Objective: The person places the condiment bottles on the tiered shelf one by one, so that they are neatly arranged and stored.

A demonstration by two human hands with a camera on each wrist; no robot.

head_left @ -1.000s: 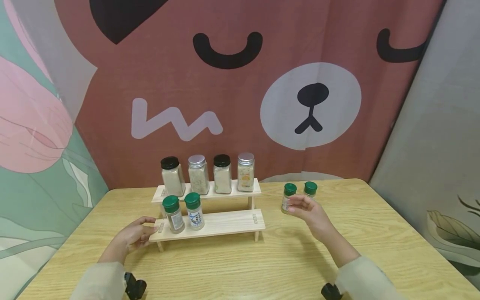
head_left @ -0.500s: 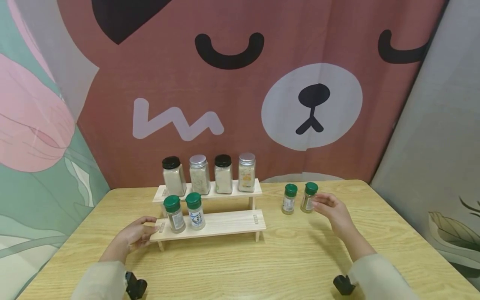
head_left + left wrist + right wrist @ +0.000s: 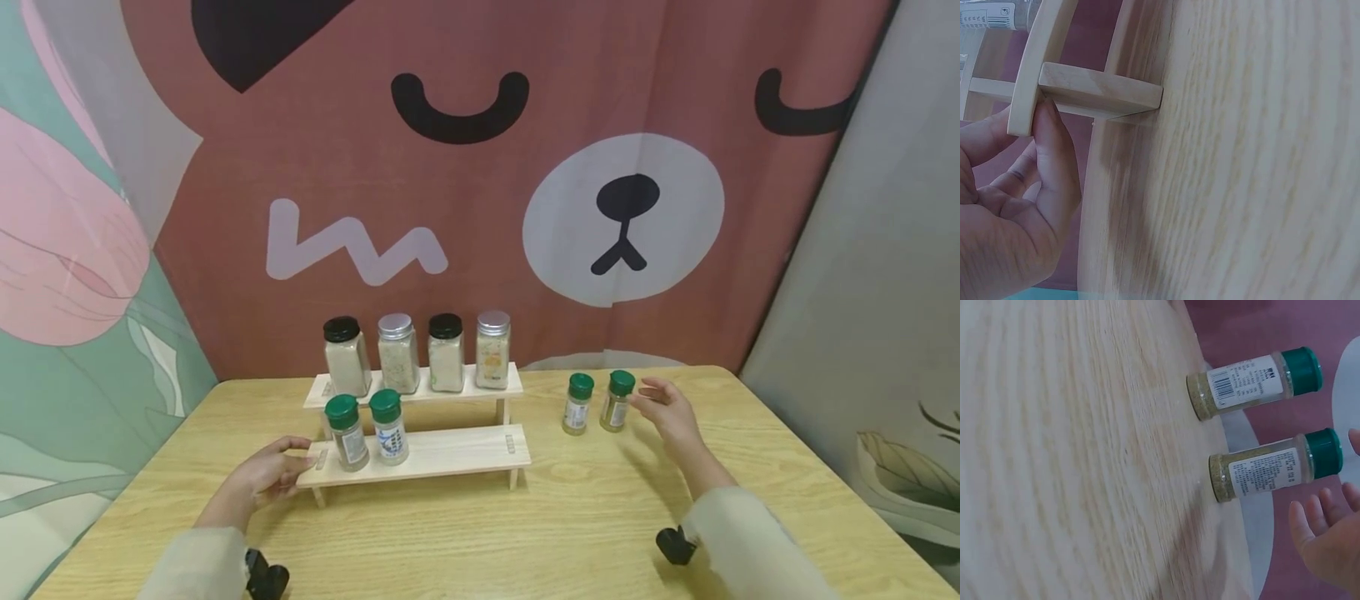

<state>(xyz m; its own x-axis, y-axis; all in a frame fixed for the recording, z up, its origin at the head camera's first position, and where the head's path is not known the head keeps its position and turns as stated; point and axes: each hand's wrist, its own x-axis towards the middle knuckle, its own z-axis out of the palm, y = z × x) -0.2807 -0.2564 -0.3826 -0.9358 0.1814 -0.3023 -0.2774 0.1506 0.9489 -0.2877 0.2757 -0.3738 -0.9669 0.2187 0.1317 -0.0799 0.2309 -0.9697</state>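
Note:
My left hand (image 3: 262, 477) pinches the left end of the lower step of a wooden spice rack (image 3: 465, 450), thumb and fingers on either side of the board in the left wrist view. Two green-capped spice shakers (image 3: 349, 433) stand at the left of that step. My right hand (image 3: 670, 417) hovers at the right with relaxed fingers, holding nothing. Just left of it stands a green-capped shaker (image 3: 615, 404); the right wrist view shows a gap between them. A second such shaker (image 3: 577, 407) stands upright further left. Both rest on the table.
On the rack's upper step (image 3: 465, 393) stand several square glass jars with black or silver lids, including a black-lidded jar (image 3: 345, 358). The wooden table (image 3: 465, 542) ends at a curtain (image 3: 337, 150) with a bear print.
My right hand has moved right, from beside the left loose shaker to the right side of the other one. Both loose shakers stay standing. The left hand keeps its hold on the rack.

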